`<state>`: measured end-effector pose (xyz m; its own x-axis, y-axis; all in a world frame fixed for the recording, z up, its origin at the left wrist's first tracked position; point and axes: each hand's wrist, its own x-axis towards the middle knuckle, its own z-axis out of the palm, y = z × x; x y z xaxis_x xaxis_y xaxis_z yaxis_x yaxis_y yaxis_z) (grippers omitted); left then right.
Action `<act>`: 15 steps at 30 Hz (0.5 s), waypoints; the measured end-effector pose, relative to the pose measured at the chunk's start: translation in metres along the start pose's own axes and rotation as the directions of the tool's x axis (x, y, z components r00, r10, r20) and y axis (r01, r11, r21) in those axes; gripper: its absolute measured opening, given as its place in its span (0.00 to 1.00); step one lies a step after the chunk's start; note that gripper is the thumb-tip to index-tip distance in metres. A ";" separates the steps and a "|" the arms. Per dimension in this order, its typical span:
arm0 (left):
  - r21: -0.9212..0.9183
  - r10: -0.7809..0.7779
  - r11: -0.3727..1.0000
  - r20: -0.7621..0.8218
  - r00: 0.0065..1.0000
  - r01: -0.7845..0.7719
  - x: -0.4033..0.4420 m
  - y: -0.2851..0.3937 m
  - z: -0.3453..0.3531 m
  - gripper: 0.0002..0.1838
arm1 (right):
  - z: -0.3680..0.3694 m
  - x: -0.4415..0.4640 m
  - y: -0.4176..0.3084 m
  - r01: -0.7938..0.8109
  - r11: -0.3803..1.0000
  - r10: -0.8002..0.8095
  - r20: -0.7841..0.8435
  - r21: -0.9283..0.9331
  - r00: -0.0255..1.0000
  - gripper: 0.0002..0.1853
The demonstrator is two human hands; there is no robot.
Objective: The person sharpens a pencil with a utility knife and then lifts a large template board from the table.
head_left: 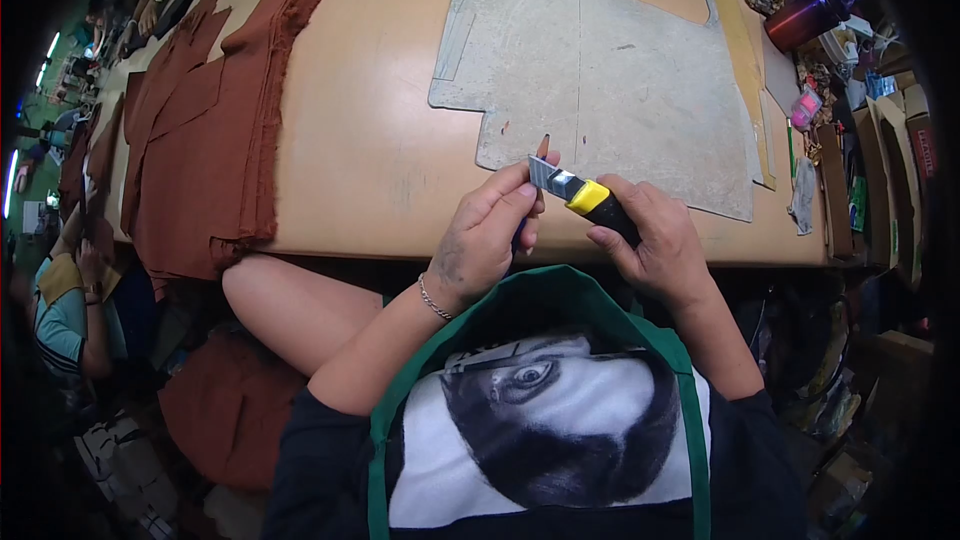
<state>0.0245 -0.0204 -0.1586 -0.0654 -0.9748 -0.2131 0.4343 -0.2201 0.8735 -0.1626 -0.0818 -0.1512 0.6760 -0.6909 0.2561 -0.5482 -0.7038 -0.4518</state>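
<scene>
head view: the table (370,90) spreads beyond both hands, with the grey pattern board (610,60) just past the grip and the stacked brown cloth (205,150) well to its left. closer in, the right hand (655,235) is closed round the yellow-and-black box cutter (600,208), its blade angled toward the left hand (490,225) – which pinches a pencil (543,147), tip up, right at the blade.

The top edge crops the grey template (640,70); the left hand (480,230) hides part of 1 pencil (543,146).
</scene>
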 end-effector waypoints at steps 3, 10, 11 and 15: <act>-0.026 -0.011 1.000 0.037 0.999 0.012 0.000 0.000 -0.006 0.18 | 0.000 0.000 -0.001 -0.010 1.000 0.010 0.006 -0.001 1.000 0.22; 0.317 0.135 0.941 -0.036 0.990 -0.117 0.001 -0.008 0.000 0.18 | 0.000 -0.001 -0.002 -0.015 1.000 0.015 0.026 0.004 1.000 0.22; 0.342 0.143 0.932 -0.050 0.988 -0.118 0.001 -0.008 0.000 0.17 | 0.000 0.000 -0.002 -0.015 1.000 0.014 0.024 0.000 1.000 0.22; 0.447 0.164 0.889 -0.108 0.980 -0.099 0.001 -0.008 -0.001 0.15 | -0.001 0.001 -0.003 -0.011 1.000 0.011 0.025 -0.012 1.000 0.21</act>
<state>0.0220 -0.0194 -0.1662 0.1045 -0.9881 -0.1131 -0.0095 -0.1148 0.9933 -0.1608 -0.0805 -0.1486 0.6819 -0.6944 0.2297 -0.5613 -0.6982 -0.4443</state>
